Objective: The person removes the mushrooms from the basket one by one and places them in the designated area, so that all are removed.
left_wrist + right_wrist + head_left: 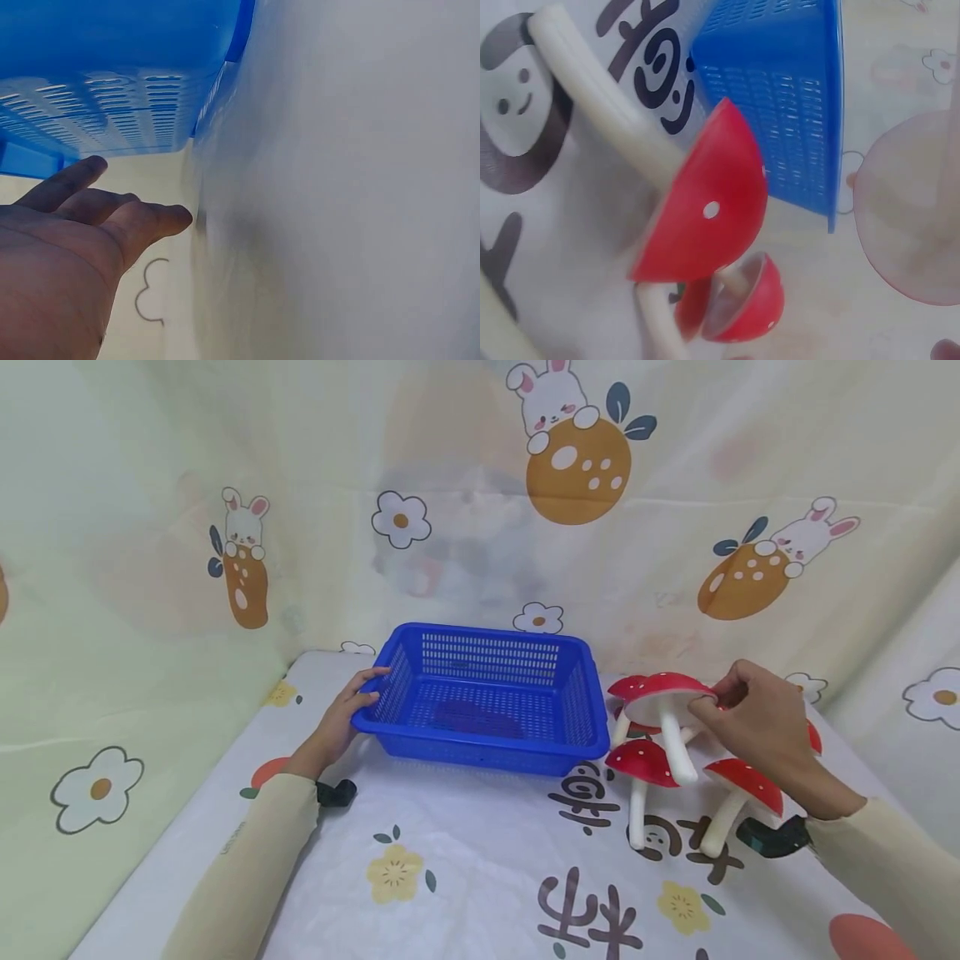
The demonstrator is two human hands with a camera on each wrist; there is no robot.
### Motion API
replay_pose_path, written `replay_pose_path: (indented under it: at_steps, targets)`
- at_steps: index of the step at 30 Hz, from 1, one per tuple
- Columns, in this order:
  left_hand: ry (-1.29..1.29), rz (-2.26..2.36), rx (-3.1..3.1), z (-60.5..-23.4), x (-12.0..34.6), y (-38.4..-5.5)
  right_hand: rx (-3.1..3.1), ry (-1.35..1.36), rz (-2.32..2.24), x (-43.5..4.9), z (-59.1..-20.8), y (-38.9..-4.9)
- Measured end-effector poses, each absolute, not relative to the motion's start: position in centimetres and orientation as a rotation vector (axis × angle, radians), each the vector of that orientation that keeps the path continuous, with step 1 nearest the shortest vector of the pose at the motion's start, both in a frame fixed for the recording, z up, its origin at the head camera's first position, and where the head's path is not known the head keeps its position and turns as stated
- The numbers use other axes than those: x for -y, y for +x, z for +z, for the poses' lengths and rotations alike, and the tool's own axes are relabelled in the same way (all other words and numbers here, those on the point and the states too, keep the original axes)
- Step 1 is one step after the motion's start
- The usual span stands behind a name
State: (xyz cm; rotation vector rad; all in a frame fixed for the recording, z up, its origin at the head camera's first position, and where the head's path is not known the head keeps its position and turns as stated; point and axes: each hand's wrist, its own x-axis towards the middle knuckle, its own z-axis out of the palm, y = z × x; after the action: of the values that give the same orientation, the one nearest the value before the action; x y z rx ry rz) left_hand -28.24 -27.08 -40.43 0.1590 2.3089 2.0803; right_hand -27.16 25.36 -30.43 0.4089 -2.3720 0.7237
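Observation:
My right hand [772, 727] pinches the rim of a red-capped toy mushroom [667, 693] with white spots, held up with its white stem hanging down. In the right wrist view, its pale cap underside [915, 210] shows at the right edge. Several similar mushrooms lie beneath and around it, among them one at the front [645, 762] and another [750, 785] below my right hand. My left hand [339, 722] rests on the left rim of a blue plastic basket [480, 753], fingers fairly straight. In the left wrist view, three fingers [150, 219] stretch loosely outside the basket.
A white patterned cloth [465, 860] covers the table. Behind it hangs a cream curtain [465, 560] printed with rabbits and flowers, close to the basket's back. The mushroom group stands against the basket's right side.

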Motion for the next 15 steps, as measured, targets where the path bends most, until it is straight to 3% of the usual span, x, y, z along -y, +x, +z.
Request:
replay_pose_path:
  at_steps: [15]
  targets:
    - [0.153, 2.059, -2.331, -40.1, 27.0, -28.0, 2.508, 0.091, 0.6, -33.9, -31.9, -24.8]
